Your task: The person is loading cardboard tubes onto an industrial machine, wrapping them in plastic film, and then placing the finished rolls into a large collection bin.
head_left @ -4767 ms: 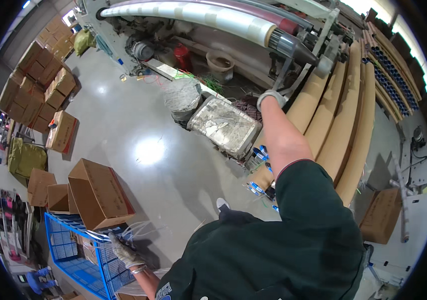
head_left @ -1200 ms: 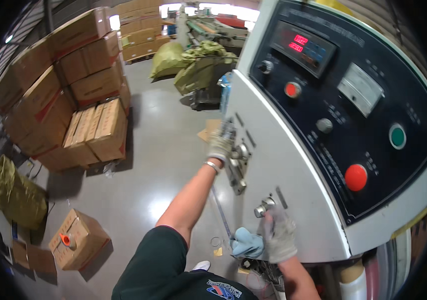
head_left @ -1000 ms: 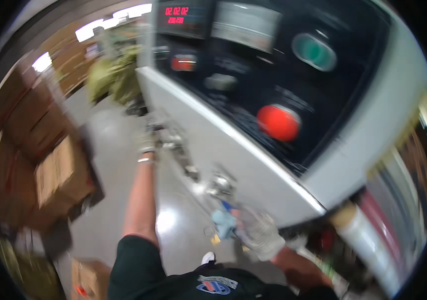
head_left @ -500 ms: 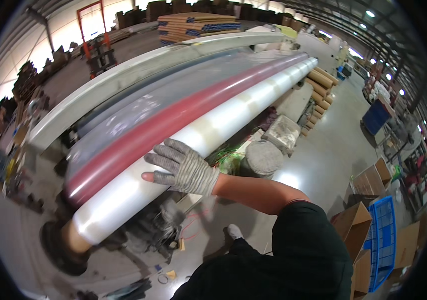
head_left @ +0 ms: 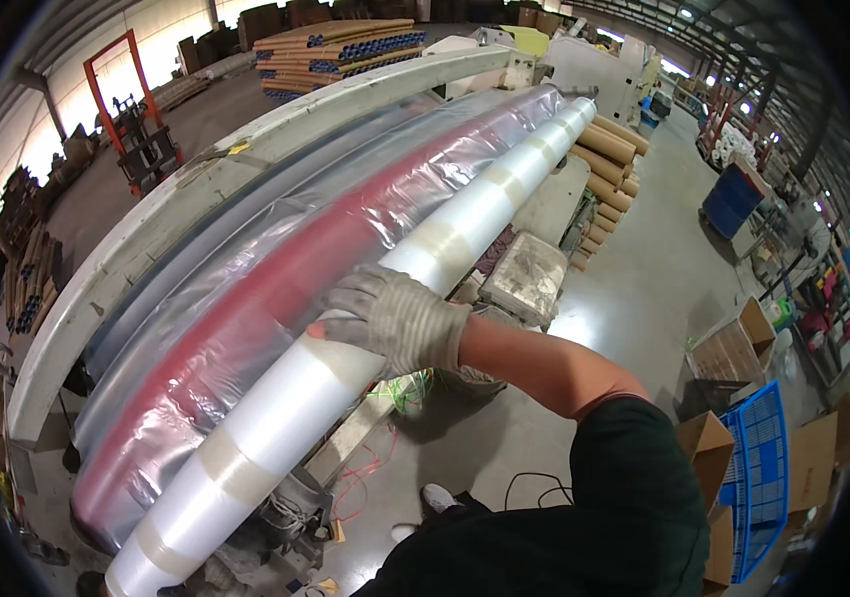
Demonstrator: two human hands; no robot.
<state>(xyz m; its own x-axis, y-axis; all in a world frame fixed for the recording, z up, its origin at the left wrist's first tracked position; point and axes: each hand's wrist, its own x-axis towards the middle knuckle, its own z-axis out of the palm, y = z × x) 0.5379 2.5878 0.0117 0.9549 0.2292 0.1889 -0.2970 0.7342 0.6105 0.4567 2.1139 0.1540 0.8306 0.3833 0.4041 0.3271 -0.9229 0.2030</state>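
Observation:
My right hand (head_left: pixel 400 323), in a grey knitted glove with the thumb tip bare, lies palm down across a long white plastic-film roll (head_left: pixel 296 413). Its fingers stretch over the roll's top toward the far side. Tan tape bands (head_left: pixel 236 466) circle this roll at intervals. Running alongside is a red band of material (head_left: pixel 246 333) under glossy, wrinkled clear film (head_left: pixel 246 244). The white roll slants from the lower left to the upper right. My left hand is out of view.
A long pale machine beam (head_left: pixel 116 244) curves behind the film. Cardboard tubes (head_left: pixel 604 164) are stacked beyond the roll's far end. A dusty box-shaped unit (head_left: pixel 525 274) stands beside it. Cables lie on the floor; a blue plastic crate (head_left: pixel 758 478) and cardboard boxes (head_left: pixel 709 448) stand at right.
The view has shifted, and the hand sits farther right and lower in it, still on the white roll. The film over the red band now looks wrinkled; it was smooth before.

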